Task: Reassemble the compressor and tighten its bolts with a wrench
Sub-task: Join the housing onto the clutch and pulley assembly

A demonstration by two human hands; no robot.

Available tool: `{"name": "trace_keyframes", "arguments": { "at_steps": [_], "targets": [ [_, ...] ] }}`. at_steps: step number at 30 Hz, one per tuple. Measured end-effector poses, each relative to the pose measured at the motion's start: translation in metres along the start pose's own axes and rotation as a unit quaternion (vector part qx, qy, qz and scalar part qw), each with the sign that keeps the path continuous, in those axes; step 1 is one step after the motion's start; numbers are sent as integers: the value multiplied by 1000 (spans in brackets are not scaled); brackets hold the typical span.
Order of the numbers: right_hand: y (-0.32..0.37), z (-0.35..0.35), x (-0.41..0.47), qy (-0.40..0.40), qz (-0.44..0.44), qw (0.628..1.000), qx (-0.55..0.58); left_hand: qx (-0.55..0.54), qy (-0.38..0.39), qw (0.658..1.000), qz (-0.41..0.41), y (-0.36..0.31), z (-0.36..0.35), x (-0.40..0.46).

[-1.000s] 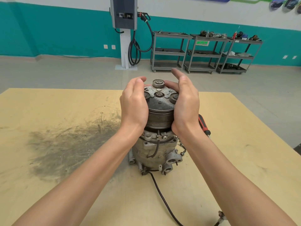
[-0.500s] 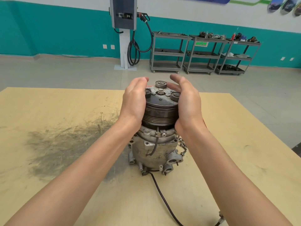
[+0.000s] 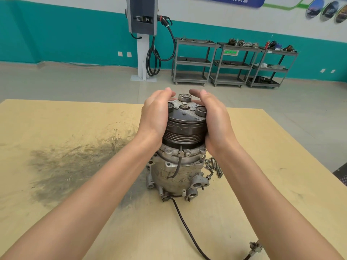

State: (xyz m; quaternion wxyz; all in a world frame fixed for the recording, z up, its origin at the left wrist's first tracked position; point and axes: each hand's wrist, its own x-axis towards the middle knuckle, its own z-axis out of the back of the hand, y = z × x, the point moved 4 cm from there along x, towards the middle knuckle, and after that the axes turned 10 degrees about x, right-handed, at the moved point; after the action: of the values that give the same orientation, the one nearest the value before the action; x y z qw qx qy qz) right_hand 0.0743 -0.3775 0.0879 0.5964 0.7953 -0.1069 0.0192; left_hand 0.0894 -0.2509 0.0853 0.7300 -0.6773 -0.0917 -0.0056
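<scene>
Both hands, left (image 3: 156, 117) and right (image 3: 216, 121), cup the pulley (image 3: 185, 130) atop the compressor (image 3: 178, 171) standing on the tabletop (image 3: 75, 128), my grip curled around it, probably to seat it squarely. Loose bolts (image 3: 214, 167) lie just beside, untightened.

I am seeing the compressor (image 3: 178, 171) standing upright on the table (image 3: 75, 128). My left hand (image 3: 155, 115) and right hand (image 3: 216, 121) are cupping its pulley (image 3: 185, 132) from either side. Bolts (image 3: 213, 166) are lying just right of it.
</scene>
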Motion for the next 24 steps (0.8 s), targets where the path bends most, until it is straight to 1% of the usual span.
{"name": "trace_keyframes", "arguments": {
  "at_steps": [5, 9, 12, 19, 24],
  "targets": [
    [1, 1, -4, 1, 90, 996, -17, 17, -47, 997, -55, -2, 0, -5],
    [1, 5, -11, 5, 137, 990, 10, 25, -51, 994, -99, -6, -3, -11],
    [0, 7, -14, 0, 142, 990, 21, 25, -44, 992, -119, -6, -4, -13],
    [1, 3, -18, 11, 168, 986, -23, -8, -53, 988, -142, 0, 1, -17],
    [-1, 7, -21, 18, 178, 984, 2, -2, -48, 985, -163, -2, -2, -19]
  ]
}}
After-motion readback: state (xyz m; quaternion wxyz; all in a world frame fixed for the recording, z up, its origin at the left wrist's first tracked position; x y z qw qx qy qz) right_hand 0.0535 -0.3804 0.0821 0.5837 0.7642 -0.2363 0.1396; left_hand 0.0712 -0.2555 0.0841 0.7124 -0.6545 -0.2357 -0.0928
